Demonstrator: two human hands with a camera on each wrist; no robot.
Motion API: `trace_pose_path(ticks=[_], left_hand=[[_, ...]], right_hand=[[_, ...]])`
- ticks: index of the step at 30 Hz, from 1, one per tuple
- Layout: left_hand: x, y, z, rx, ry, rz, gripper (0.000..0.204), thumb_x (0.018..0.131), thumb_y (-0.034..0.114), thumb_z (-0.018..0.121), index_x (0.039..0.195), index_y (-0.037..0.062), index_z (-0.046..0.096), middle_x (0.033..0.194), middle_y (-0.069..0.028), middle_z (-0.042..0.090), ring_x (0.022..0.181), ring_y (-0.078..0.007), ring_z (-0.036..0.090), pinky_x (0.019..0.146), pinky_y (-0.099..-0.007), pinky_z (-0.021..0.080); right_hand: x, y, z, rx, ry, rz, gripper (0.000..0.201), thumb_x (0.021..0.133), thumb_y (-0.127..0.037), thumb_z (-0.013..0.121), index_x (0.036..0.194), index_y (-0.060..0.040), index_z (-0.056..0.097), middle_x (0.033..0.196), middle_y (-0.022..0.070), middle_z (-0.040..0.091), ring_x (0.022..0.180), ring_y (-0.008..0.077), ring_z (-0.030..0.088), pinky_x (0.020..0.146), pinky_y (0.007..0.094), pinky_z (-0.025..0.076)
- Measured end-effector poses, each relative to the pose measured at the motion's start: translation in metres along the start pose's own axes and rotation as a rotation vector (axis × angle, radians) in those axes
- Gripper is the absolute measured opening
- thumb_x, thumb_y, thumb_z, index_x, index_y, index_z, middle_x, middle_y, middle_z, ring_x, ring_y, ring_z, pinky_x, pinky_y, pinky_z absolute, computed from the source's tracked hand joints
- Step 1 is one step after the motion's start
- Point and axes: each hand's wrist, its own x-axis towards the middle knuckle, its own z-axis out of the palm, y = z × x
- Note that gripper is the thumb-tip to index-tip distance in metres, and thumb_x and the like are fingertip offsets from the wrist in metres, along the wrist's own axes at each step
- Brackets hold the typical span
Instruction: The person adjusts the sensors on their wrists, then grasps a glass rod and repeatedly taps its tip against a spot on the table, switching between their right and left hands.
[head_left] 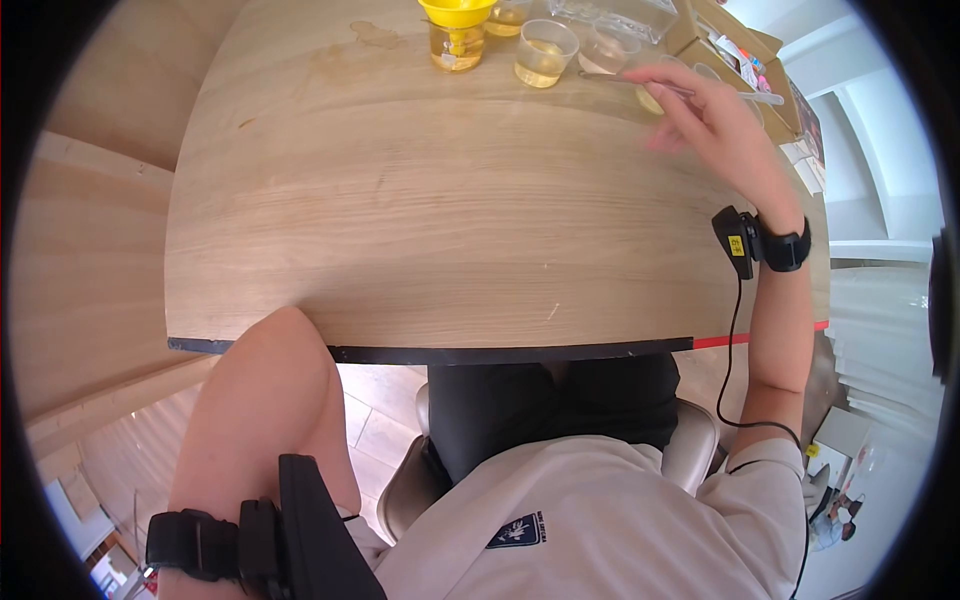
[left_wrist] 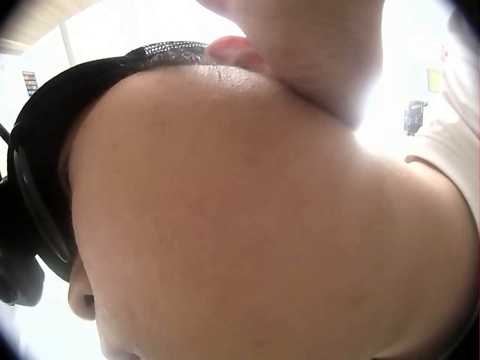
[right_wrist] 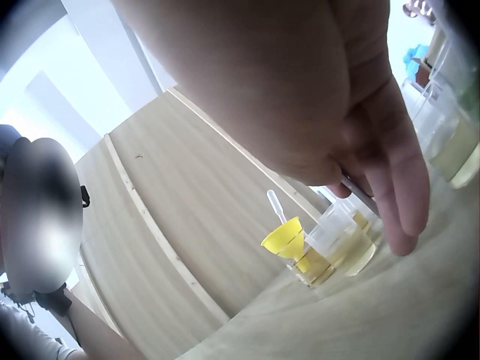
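Rod [head_left: 608, 76], thin, pinched in fingers of right hand [head_left: 708, 112] near clear cup [head_left: 545, 62]; left hand [left_wrist: 319, 52] indeterminable. Yellow funnel [head_left: 457, 12] leftward, cardboard box [head_left: 684, 38] rightward; broad worktop [head_left: 450, 220] frontward to black edge [head_left: 500, 354].

Head view downward, right wrist low, funnel [head_left: 458, 12] in both, left near skin [left_wrist: 195, 202]
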Motion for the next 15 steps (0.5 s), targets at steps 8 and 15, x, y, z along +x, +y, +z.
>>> trace_pose_path(ticks=[8, 15], left_hand=[[-0.001, 0.001, 0.000, -0.005, 0.010, 0.000, 0.044, 0.101, 0.037, 0.056, 0.064, 0.0123, 0.051, 0.056, 0.0054, 0.038, 0.049, -0.0078, 0.038, 0.051, -0.0268, 0.034], [-0.002, 0.001, 0.002, -0.005, 0.017, -0.002, 0.044, 0.101, 0.037, 0.056, 0.065, 0.0124, 0.051, 0.056, 0.0054, 0.039, 0.049, -0.0079, 0.038, 0.052, -0.0269, 0.034]], right_hand=[[-0.030, -0.019, -0.012, -0.099, -0.044, 0.075, 0.026, 0.107, -0.017, 0.049, 0.124, -0.0054, 0.065, 0.073, 0.0044, 0.059, 0.066, 0.0112, 0.066, 0.059, 0.0260, 0.049], [-0.043, -0.034, -0.016, -0.072, -0.097, 0.073, 0.025, 0.106, -0.018, 0.050, 0.120, -0.0061, 0.067, 0.063, 0.0030, 0.053, 0.062, 0.0108, 0.066, 0.053, 0.0263, 0.047]])
